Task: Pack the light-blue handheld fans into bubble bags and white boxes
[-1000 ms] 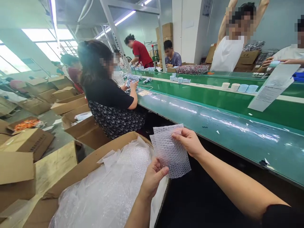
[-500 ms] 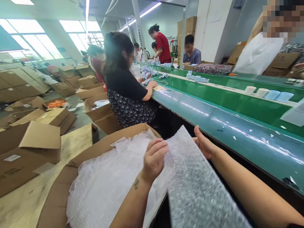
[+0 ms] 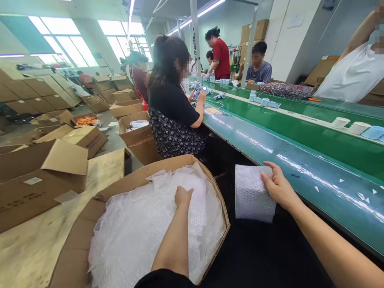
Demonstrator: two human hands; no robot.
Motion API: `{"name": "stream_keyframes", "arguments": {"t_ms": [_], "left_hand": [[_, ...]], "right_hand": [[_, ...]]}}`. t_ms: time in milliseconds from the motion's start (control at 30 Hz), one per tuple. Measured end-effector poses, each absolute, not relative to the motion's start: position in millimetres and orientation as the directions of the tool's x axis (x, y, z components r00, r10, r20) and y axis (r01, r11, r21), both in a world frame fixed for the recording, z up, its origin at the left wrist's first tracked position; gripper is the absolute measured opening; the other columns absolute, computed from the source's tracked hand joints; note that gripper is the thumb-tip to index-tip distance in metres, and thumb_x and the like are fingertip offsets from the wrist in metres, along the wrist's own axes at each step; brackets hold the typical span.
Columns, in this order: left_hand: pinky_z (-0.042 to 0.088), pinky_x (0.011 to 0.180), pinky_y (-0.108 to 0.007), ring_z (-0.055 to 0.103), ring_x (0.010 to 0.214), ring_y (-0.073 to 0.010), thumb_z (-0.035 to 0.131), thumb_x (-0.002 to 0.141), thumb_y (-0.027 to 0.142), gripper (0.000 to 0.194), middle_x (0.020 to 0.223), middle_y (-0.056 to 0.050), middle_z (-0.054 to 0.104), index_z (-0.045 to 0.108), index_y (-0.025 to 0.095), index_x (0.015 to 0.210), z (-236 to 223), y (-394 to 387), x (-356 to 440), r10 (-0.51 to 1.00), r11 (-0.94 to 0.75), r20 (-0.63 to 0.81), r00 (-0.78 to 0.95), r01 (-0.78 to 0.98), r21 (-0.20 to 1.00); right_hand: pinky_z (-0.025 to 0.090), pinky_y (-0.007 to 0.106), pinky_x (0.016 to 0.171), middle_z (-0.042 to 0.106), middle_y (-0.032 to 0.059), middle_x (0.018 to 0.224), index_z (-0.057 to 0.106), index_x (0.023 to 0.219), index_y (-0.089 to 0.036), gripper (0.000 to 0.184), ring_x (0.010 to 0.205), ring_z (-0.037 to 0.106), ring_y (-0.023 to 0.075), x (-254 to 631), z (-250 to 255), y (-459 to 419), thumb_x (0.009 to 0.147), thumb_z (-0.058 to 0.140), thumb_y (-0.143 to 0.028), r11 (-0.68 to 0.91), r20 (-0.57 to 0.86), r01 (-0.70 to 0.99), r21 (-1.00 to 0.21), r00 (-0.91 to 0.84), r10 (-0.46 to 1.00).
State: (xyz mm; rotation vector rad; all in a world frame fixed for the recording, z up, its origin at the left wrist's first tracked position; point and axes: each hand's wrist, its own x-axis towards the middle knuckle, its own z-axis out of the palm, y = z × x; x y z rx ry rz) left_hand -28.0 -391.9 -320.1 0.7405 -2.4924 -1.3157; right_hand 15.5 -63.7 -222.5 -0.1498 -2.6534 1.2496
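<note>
My right hand [image 3: 279, 186] pinches the upper right edge of a clear bubble wrap sheet [image 3: 252, 196], thumb in front. The sheet hangs beside the conveyor's near edge, above my dark-clothed lap. Over the large open cardboard box, my left hand [image 3: 183, 196] rests on a flat, whitish bubble wrap piece [image 3: 197, 206] at the top of the pile. Its thumb points right, while the other fingers are mostly hidden, so its grip cannot be made out. Many loose translucent bubble wrap pieces [image 3: 129, 232] fill the box [image 3: 223, 216] around that hand.
A green conveyor [image 3: 300, 148] runs along my right, with white scraps on its near ledge and white and blue cups [image 3: 358, 127] farther over. A seated co-worker [image 3: 177, 116] handles a device ahead. Open cartons [image 3: 39, 180] stand on the left; more people work beyond.
My left hand has come away from the sheet, moving left and down onto the pile. My right hand has shifted right with a bubble wrap sheet. The view has turned slightly left.
</note>
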Motion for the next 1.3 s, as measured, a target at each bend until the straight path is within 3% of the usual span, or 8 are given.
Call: {"name": "stream_keyframes", "arguments": {"t_ms": [100,233,433,600,800,1000,1133,1300], "left_hand": [[0.048,0.079,-0.049,0.063,0.084,-0.031,0.064,0.065,0.021,0.012,0.068,-0.008,0.062,0.054,0.014,0.069,-329.0,-397.9,-14.8,-0.511,0.376,-0.109,-0.853,-0.336,0.864],[0.05,0.075,-0.031,0.062,0.078,-0.0165,0.06,0.073,0.033,0.019,0.079,-0.001,0.066,0.058,0.016,0.082,-301.2,-383.6,11.7,-0.339,0.244,-0.054,-0.939,-0.143,0.959],[0.05,0.074,-0.03,0.061,0.074,-0.015,0.077,0.064,0.028,0.024,0.077,-0.002,0.068,0.064,0.016,0.081,-231.7,-360.7,43.2,-0.052,-0.213,0.094,-0.994,0.103,0.972],[0.051,0.069,-0.029,0.062,0.07,-0.0138,0.08,0.061,0.024,0.02,0.071,0.0,0.068,0.063,0.017,0.07,-210.6,-340.1,53.2,-0.009,-0.321,0.15,-0.989,0.145,0.936],[0.048,0.069,-0.027,0.061,0.07,-0.0129,0.08,0.06,0.027,0.023,0.074,0.0,0.069,0.063,0.017,0.072,-211.4,-306.2,60.9,-0.064,-0.41,0.103,-0.993,0.12,0.904],[0.049,0.068,-0.03,0.061,0.072,-0.016,0.064,0.075,0.043,0.03,0.08,-0.004,0.067,0.059,0.016,0.088,-256.8,-316.5,38.3,-0.084,-0.072,-0.01,-0.996,-0.004,0.997],[0.04,0.095,-0.044,0.05,0.116,-0.0278,0.054,0.081,0.04,0.034,0.118,-0.016,0.058,0.055,0.015,0.105,-302.0,-366.2,-10.9,-0.426,0.392,-0.065,-0.902,-0.249,0.885],[0.019,0.101,-0.065,0.024,0.133,-0.046,0.077,0.054,0.019,0.038,0.124,-0.018,0.055,0.063,0.018,0.089,-345.1,-394.6,-23.2,-0.4,0.542,-0.129,-0.908,-0.347,0.765]], "right_hand": [[0.036,0.026,0.049,0.044,-0.0064,0.051,0.039,0.137,-0.025,0.049,0.043,0.041,0.0126,25.2,-223.3,-70.8,0.089,0.04,-0.039,0.667,0.116,-0.019,-0.745,-0.988,0.102],[0.046,0.034,0.072,0.066,0.0069,0.095,0.064,0.104,-0.023,0.029,0.078,0.061,0.0198,24.3,-219.2,-80.6,0.088,0.045,-0.04,0.668,0.212,-0.164,-0.726,-0.977,-0.009],[0.047,0.037,0.077,0.064,0.0082,0.091,0.066,0.103,-0.024,0.03,0.082,0.061,0.0226,13.4,-200.8,-87.7,0.088,0.046,-0.041,0.729,0.361,-0.313,-0.608,-0.927,-0.097],[0.043,0.038,0.09,0.063,0.0104,0.106,0.062,0.109,-0.022,0.049,0.099,0.058,0.0245,27.9,-177.4,-98.1,0.09,0.035,-0.058,0.539,0.43,-0.468,-0.7,-0.879,-0.203],[0.043,0.04,0.094,0.054,0.0118,0.122,0.054,0.125,-0.023,0.084,0.108,0.054,0.0291,61.2,-164.3,-126.0,0.063,0.05,-0.081,0.212,0.497,-0.62,-0.755,-0.753,-0.431],[0.048,0.035,0.075,0.067,0.0072,0.087,0.068,0.088,-0.023,0.024,0.081,0.061,0.0227,58.8,-186.0,-125.8,0.083,0.058,-0.044,0.408,0.414,-0.424,-0.808,-0.903,-0.118],[0.042,0.028,0.053,0.061,0.0026,0.07,0.064,0.082,-0.021,0.032,0.059,0.053,0.016,44.3,-197.4,-108.3,0.075,0.063,-0.052,0.434,0.117,-0.039,-0.9,-0.981,0.155],[0.03,0.023,0.044,0.04,-0.0064,0.056,0.051,0.121,-0.026,0.053,0.046,0.035,0.0106,41.7,-202.4,-99.0,0.076,0.061,-0.052,0.44,0.069,-0.014,-0.898,-0.992,0.109]]}}
